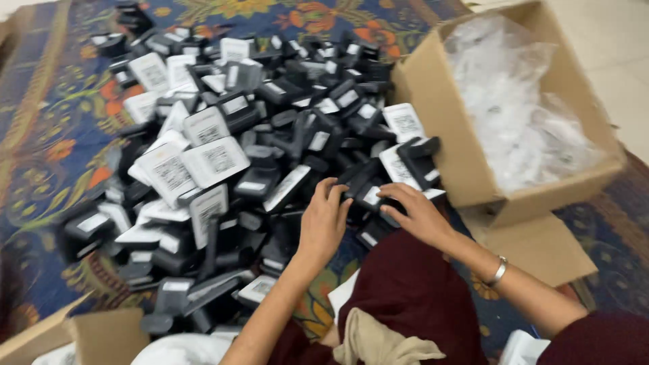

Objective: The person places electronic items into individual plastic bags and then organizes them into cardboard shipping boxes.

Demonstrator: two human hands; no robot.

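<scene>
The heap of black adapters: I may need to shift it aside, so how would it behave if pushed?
The heap of black adapters would probably slide and spill, since they lie loose and tilted. Each looks rigid and boxy, unlikely to roll. The patterned rug may drag on them.

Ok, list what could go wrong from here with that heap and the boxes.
1. The black adapters lie in a loose heap; as both hands, left and right, dig at its near edge, pieces may slide down.
2. The cardboard box leans against the heap and might shift or tip.
</scene>
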